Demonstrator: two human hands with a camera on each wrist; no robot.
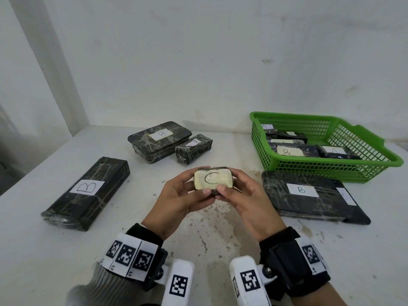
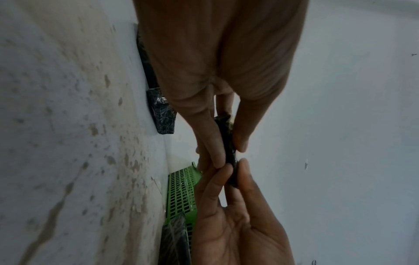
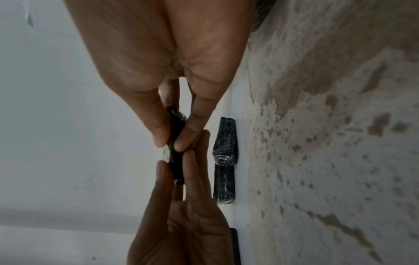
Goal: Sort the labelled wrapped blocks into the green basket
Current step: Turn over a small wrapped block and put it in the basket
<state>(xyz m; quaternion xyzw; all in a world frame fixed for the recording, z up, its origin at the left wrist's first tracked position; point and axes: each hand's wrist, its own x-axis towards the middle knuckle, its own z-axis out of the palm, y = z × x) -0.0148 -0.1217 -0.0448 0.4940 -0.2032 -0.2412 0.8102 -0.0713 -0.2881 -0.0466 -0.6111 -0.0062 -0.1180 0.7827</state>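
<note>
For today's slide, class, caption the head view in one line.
Both hands, left hand and right hand, pinch the C block above the table, beside the green basket.

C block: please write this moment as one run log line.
C block | held by left hand and right hand | above table | green basket: not reached

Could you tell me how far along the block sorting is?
Partly done. Several blocks, labelled A and B, already lie in the basket. Both hands, left hand and right hand, hold the C block above the table. At least four blocks remain outside.
</note>
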